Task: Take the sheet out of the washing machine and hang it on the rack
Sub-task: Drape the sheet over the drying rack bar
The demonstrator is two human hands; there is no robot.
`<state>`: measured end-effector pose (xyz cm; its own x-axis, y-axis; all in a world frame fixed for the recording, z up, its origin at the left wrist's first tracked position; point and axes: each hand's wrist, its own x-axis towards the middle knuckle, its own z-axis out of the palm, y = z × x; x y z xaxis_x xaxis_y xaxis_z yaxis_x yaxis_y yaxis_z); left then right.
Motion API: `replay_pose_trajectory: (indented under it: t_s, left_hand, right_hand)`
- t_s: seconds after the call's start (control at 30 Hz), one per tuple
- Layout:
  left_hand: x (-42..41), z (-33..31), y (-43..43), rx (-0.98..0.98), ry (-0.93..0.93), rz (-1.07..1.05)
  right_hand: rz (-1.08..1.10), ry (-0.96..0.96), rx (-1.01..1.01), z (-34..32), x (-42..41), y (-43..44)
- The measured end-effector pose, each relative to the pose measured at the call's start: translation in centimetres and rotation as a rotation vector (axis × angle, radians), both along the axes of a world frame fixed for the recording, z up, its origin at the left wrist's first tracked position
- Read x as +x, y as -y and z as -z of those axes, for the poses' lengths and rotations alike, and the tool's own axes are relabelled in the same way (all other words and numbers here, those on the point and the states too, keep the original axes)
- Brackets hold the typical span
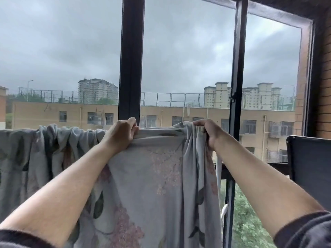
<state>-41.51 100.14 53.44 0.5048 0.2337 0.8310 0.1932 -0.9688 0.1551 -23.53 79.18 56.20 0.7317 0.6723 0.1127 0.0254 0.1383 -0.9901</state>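
A pale grey sheet [161, 176] with pink flowers and dark leaves hangs in front of the window, draped over a bar that the cloth hides. Its left part is bunched in folds along the top. My left hand [121, 133] grips the top fold of the sheet near the middle. My right hand [206, 130] grips the sheet's gathered right top corner. Between the two hands the top edge runs stretched and level. A white post of the rack [218, 169] shows just right of the hanging cloth.
Dark window frames [131, 59] stand right behind the sheet, with buildings and grey sky outside. A black panel [309, 167] rises at the right, beside a brick wall [324, 86].
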Motion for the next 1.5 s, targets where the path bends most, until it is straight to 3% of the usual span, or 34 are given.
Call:
replay_pose_trajectory:
  t_s: [0.13,0.27,0.37,0.53,0.63,0.73,0.97,1.07,1.17,1.3,1.37,1.5]
  left_hand:
    - [-0.9,0.0,-1.5,-0.073,0.153,-0.027]
    - [-1.9,-1.4,-2.0,-0.329,0.417,-0.106]
    - [-1.8,-2.2,-1.6,-0.463,0.483,-0.202]
    - [0.0,-1.7,0.6,-0.279,0.212,-0.291]
    - [2.7,-1.2,3.8,-0.036,-0.025,-0.176]
    - [5.1,-0.7,6.5,0.016,-0.200,-0.098]
    - [3.8,-0.9,4.4,0.098,-0.103,-0.276]
    - [1.8,-1.2,1.9,-0.023,0.044,-0.296]
    - [-1.4,-1.2,-0.9,-0.144,0.132,-0.527]
    - [-2.5,-1.7,-0.5,-0.232,0.049,-0.684]
    - [-1.0,-2.0,1.2,-0.135,-0.021,-0.659]
    - [3.0,-1.0,5.6,0.017,-0.163,-0.273]
  right_hand:
    - [0.142,-0.052,0.032,-0.9,2.5,2.5]
    - [0.155,-0.101,0.000,-1.5,3.6,4.3]
    - [0.170,-0.072,0.019,-1.4,4.3,4.2]
    - [0.176,0.014,-0.037,-0.9,2.9,2.1]
    - [0.119,0.055,-0.111,-0.6,2.0,1.1]
    - [0.044,0.082,-0.139,-0.7,1.4,0.4]
    - [0.081,0.030,-0.116,-1.3,2.1,1.3]
    - [0.075,0.001,-0.055,-1.8,1.7,1.4]
    - [0.147,-0.039,0.016,-2.4,2.5,2.4]
    - [0.149,-0.052,0.052,-2.7,2.4,2.7]
    - [0.133,-0.029,0.027,-2.4,1.8,2.1]
    - [0.105,-0.021,0.043,-1.7,0.9,0.9]
